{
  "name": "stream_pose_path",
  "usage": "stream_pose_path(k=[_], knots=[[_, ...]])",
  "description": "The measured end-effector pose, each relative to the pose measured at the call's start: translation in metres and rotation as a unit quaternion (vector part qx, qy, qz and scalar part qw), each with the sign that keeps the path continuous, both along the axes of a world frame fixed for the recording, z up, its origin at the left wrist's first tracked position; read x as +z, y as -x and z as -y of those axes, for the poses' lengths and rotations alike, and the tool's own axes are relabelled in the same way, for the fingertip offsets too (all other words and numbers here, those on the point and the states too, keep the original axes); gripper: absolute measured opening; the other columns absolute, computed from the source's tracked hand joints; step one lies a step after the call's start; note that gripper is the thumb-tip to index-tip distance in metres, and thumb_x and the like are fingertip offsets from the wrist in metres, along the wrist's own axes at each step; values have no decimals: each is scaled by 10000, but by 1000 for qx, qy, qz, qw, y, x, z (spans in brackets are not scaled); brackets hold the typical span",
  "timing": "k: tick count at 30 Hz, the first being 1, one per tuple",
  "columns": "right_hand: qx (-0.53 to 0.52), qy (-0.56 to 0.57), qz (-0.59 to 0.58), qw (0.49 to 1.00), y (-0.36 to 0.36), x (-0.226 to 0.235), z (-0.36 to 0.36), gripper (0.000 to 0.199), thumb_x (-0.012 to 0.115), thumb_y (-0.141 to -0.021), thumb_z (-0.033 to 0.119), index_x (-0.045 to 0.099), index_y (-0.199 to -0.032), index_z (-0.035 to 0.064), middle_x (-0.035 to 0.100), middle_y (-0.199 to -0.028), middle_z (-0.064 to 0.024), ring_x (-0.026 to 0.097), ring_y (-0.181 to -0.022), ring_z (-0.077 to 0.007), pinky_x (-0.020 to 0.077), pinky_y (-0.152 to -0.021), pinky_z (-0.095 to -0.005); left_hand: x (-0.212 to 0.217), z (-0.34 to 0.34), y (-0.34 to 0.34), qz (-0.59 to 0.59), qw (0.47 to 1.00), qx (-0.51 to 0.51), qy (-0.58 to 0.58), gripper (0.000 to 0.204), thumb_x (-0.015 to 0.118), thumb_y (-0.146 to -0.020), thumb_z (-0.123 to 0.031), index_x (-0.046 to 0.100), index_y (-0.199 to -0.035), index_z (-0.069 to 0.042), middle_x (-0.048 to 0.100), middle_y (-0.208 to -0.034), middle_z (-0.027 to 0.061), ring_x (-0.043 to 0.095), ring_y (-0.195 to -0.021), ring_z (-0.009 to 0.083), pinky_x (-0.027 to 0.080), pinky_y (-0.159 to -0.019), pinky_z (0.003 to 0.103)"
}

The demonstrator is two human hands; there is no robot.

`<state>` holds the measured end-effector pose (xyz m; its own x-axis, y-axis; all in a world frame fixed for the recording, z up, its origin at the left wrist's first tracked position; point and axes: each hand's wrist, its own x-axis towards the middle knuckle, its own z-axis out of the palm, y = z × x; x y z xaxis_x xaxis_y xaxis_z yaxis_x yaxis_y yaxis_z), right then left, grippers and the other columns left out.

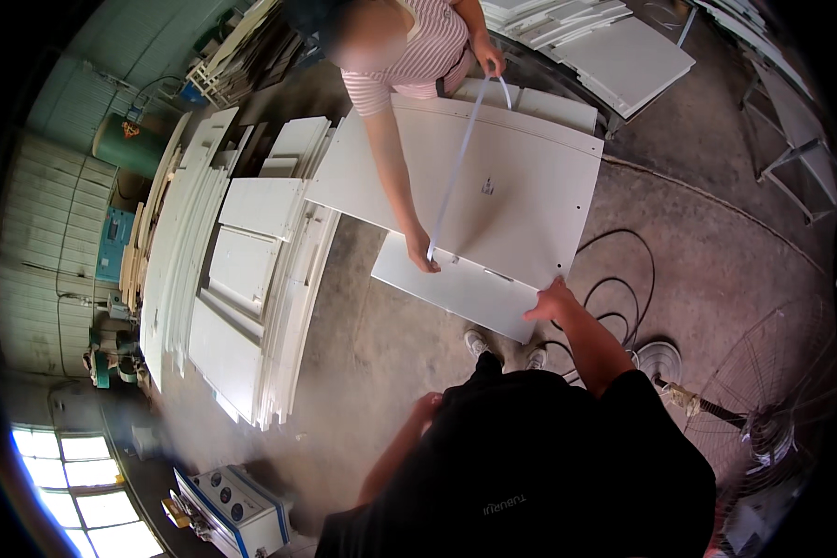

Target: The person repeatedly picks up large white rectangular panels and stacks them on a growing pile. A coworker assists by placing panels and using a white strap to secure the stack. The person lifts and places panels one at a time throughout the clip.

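A large white panel (521, 177) with small holes along its edges lies in front of me. My right hand (554, 302) grips its near right corner, with the thumb apart from the other fingers. Below that edge sits a narrower white board (465, 288), partly covered by the large panel. My left hand (426, 406) hangs beside my body at the hip; its fingers are mostly hidden. Across the panel, a co-worker in a striped top stretches a thin white strip (458, 172) over the surface, one hand at the near edge and the other at the far side.
Stacks of white boards (242, 270) stand to the left, and more boards (614, 65) lie at the far right. Black cable (646, 270) loops over the floor beside a standing fan (763, 432) on my right. A white machine with dials (237, 507) stands at lower left.
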<state>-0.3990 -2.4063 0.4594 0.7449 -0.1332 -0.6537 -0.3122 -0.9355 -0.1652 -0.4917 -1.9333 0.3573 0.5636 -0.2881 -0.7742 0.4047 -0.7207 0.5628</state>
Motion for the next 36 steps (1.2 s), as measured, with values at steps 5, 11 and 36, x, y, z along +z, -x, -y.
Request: stream_pose_path(k=[5,11,36], knots=[[17,-9,0,1000,0,-11,2,830,599,-611,670,592,-1168,54,457,-1306,-194,326,-1245,-385,261,-1056,-382,-21,-11,-2,92,994,-60,1,314,518,-858,-334,608,-995,-67,634,-911,203,619,-901,285,491,-736,346],[25,-1,-23,999,2,16,0,889,553,-608,720,576,-1186,45,452,-1310,-214,311,-1266,-395,173,-1086,-406,29,10,-11,123,987,-100,-3,314,515,-853,-334,612,-977,-63,635,-885,204,620,-889,296,491,-734,356],[-17,-24,-4,1000,13,8,2,853,561,-608,723,574,-1207,116,433,-1315,-240,267,-1286,-415,244,-1064,-421,27,12,-21,90,986,-132,38,317,529,-845,-330,618,-973,-54,634,-907,199,615,-898,303,482,-750,365]])
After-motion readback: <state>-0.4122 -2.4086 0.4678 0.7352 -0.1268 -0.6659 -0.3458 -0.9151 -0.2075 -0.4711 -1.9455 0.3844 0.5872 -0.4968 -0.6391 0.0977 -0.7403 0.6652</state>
